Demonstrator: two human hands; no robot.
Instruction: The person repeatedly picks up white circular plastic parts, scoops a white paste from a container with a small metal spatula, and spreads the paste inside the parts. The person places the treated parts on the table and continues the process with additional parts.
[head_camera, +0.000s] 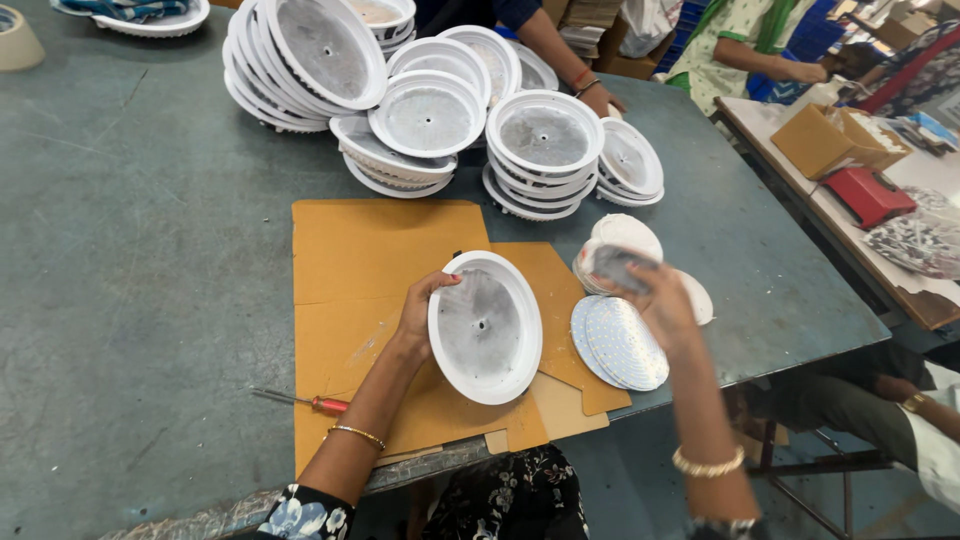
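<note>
Left grip (418, 318): I held the white lamp housing (485, 327) tilted above the cardboard sheet (350, 270).
Right grip (655, 300): closed on a blurred round disc (617, 266).
Risk: the housing might slip onto the LED board (622, 343) at the counter (140, 250) edge.

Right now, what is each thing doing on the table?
Left hand: gripping white round housing, tilted up.
Right hand: holding a blurred disc.
Dotted disc pile: lying flat.
Housing stacks: piled, some leaning.
Screwdriver: lying untouched.
Cardboard: flat.

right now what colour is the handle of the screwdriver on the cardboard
Red, with a bare metal shaft; the screwdriver shows best in the head view, near the left hand.
</note>
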